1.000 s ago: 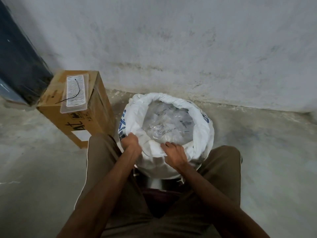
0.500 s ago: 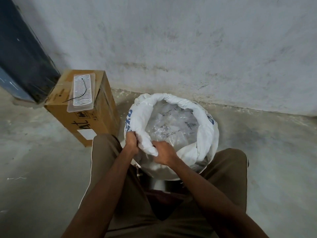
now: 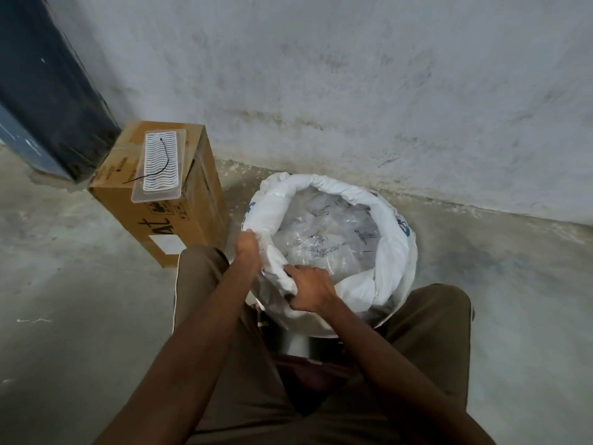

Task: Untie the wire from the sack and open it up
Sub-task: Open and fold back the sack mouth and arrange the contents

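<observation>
We judge the untying done: the black wire (image 3: 162, 162) lies on a plastic tray atop the cardboard box (image 3: 167, 216). Our left hand (image 3: 248, 248) and right hand (image 3: 309, 289) both grip the sack (image 3: 390, 226) rim nearest us, rolling the last unrolled stretch down; clear plastic bags show inside.

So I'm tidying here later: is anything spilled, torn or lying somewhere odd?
Nothing spilled or torn. The one stray item is a thin black wire lying loose on a clear ribbed tray atop the cardboard box, apart from the open white sack.
</observation>
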Demonstrator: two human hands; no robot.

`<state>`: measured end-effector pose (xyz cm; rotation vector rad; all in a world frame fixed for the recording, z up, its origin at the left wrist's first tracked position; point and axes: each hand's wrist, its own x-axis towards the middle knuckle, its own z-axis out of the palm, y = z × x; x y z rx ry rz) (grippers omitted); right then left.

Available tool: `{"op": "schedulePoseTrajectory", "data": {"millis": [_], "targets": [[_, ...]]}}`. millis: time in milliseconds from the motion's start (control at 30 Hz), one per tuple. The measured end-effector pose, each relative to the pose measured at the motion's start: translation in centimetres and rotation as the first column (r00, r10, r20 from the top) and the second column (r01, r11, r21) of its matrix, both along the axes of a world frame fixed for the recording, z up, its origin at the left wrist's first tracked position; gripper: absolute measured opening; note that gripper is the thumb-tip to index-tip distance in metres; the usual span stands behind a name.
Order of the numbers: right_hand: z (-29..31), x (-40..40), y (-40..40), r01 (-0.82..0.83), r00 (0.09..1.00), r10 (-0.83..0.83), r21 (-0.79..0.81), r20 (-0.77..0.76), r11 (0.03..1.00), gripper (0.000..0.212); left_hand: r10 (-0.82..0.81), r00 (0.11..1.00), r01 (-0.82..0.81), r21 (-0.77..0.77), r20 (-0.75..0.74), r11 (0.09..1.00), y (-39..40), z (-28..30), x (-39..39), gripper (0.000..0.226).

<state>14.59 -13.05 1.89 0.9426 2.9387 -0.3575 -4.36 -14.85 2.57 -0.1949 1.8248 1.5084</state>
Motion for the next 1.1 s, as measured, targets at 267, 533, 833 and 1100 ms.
{"op": "schedulePoseTrajectory", "data": {"millis": [267, 533, 833, 1100], "targets": [[3.0, -4.0, 6.7, 0.091, 0.974, -0.111, -0.105, -0.198, 0.990, 0.044, 0.058, 0.902, -0.186, 0.264, 0.429, 0.947, -2.4, 2.9, -0.7, 0.030], [3.5, -14.0, 11.6, -0.388, 0.910, 0.308, 0.310, 0.277, 0.868, 0.098, -0.187, 0.881, 0.067, 0.275, 0.435, 0.959, -2.5, 1.1, -3.2, 0.059], [6.1, -20.7, 13.3, -0.365, 0.799, 0.350, -0.069, 0.489, 0.929, 0.058, -0.819, 0.355, 0.495, -0.652, -0.451, 0.574, 0.3, 2.5, -3.4, 0.115], [6.7, -21.2, 17.2, -0.429, 0.786, 0.394, -0.039, 0.477, 0.903, 0.085, -0.686, 0.642, 0.569, -0.386, -0.343, 0.726, 4.0, 2.1, -7.6, 0.029]]}}
